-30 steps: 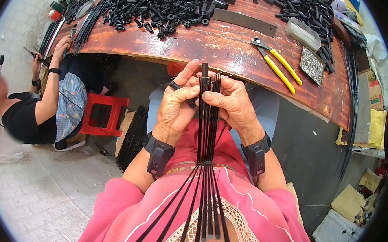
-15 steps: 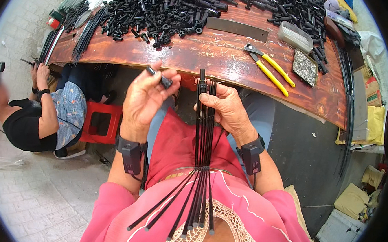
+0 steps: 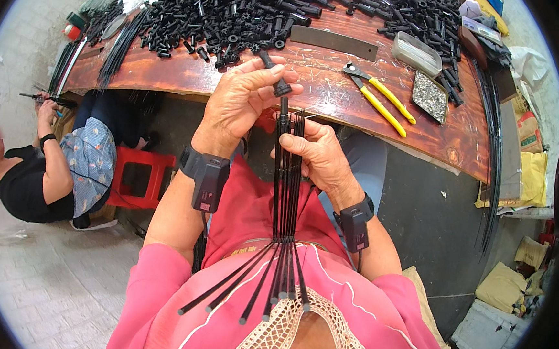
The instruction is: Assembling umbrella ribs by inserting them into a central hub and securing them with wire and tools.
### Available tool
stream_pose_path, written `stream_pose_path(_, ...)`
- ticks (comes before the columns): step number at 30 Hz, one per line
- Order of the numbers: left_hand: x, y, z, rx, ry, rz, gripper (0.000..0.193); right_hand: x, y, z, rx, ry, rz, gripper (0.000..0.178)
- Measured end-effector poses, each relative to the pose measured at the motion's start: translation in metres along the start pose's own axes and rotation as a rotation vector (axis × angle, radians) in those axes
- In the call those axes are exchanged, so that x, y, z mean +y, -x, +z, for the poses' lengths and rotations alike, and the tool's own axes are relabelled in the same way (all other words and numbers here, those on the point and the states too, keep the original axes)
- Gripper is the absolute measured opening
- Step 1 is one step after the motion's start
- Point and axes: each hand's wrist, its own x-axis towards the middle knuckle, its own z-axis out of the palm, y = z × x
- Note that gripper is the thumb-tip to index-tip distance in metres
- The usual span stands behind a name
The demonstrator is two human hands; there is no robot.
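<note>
Rod bundle (image 3: 286,204): long axis toward table (image 3: 453,144), near ends fanned.

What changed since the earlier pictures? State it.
The left hand let go of the rod bundle, swung left, then returned, holding a black fitting near the tallest rod's tip. The right hand still grips the bundle; the pliers stayed put.

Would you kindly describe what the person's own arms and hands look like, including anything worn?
The left hand and right hand are ungloved. Short pink sleeves end near the elbows. Each wrist carries a boxy black device on a black strap, with a small label and thin dark cable.
</note>
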Motion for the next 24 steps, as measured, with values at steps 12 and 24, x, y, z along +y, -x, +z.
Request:
stream_pose_path(12,0.007,0.011,0.011,0.033,-0.296,-0.043,0.023,0.000,-0.005,0.000,0.021,0.058,-0.010,0.026)
stream_pose_path(24,0.006,0.002,-0.003,0.025,-0.372,0.005,0.032,0.002,-0.004,-0.001,0.021,0.065,0.007,0.027)
